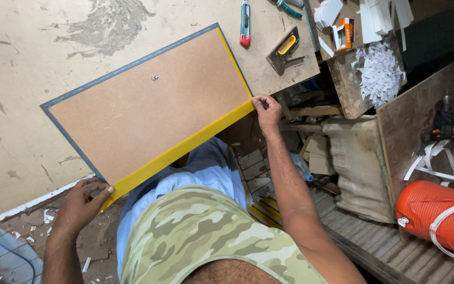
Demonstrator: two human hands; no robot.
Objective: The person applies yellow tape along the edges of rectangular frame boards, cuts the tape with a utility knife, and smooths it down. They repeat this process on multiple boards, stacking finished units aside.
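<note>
The left hand (82, 202) pinches the near-left corner of a frame (148, 105); the right hand (266, 109) grips its near-right corner. The frame lies face down, brown backing up, yellow edge toward the person, overhanging the worn, stained table (22, 79). Beyond it lie a red-tipped knife (245, 22) and a trowel (286, 48) — then a small orange box (344, 32) among white paper scraps (379, 71). At right, below table level, an orange cooler (437, 216) stands beside a sack (358, 163).
</note>
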